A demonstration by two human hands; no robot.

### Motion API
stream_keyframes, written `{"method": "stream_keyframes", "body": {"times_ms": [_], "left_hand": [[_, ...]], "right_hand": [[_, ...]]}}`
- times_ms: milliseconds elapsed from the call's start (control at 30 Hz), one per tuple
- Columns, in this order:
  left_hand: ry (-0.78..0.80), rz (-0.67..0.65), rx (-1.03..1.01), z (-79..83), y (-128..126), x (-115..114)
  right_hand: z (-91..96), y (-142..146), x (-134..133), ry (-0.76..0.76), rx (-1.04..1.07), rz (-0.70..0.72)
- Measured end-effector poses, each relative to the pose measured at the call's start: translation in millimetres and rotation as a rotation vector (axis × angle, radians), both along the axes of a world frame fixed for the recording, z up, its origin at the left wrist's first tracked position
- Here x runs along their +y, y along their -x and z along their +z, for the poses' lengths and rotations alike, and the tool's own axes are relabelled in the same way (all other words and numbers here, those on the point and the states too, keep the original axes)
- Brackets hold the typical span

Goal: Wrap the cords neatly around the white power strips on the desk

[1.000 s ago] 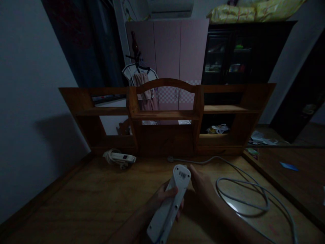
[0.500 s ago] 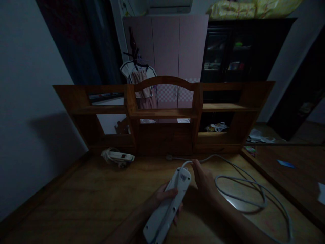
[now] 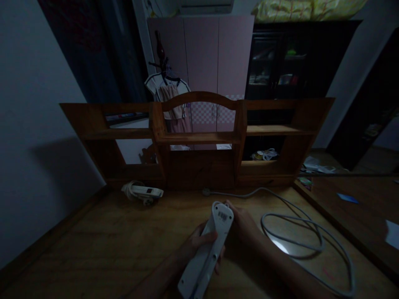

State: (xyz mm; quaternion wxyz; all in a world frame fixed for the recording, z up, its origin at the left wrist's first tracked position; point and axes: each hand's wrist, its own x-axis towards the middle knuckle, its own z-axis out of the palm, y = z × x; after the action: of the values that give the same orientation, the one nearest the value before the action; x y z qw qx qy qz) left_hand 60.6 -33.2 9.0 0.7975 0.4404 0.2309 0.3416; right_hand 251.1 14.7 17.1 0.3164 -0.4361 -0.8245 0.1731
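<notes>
A white power strip is tilted, its underside with screw holes and a label facing me. My left hand is closed around its middle, thumb across the underside. At the strip's far end, my right hand is closed with its fingertips on the grey power cord, which bends tightly around that end. The rest of the cord lies in loose loops on the right of the wooden bed board, its plug near the shelf's base. My right fingers partly hide the cord.
A second power strip, wrapped in its own cord, lies at the left by the wooden shelf unit. That shelf runs across the back. A raised wooden edge borders the surface at the right; a blue card lies beyond.
My right hand has moved down and left, closer to the strip's end, drawing the cord around it. The left hand keeps its hold on the strip. The whole view shifts slightly.
</notes>
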Motion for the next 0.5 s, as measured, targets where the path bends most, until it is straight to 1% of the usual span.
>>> {"method": "stream_keyframes", "body": {"times_ms": [67,133,233,333,433,500], "left_hand": [[-0.018,0.058,0.008,-1.3,0.7,1.7],[-0.03,0.089,0.025,-0.8,0.8,2.5],[-0.03,0.149,0.063,2.8,-0.7,2.0],[-0.022,0.239,0.135,6.0,-1.7,2.0],[-0.033,0.248,0.188,6.0,0.0,3.6],[-0.027,0.218,0.189,5.5,1.7,4.5]], "right_hand": [[-0.5,0.4,0.6,-0.034,-0.028,-0.067],[0.0,1.3,1.3,-0.035,-0.044,-0.108],[1.7,3.5,1.3,-0.016,-0.056,-0.108],[3.1,5.0,0.4,0.014,-0.063,-0.082],[2.7,4.2,0.1,0.03,-0.052,-0.045],[0.6,2.9,0.2,-0.006,-0.043,-0.039]]}}
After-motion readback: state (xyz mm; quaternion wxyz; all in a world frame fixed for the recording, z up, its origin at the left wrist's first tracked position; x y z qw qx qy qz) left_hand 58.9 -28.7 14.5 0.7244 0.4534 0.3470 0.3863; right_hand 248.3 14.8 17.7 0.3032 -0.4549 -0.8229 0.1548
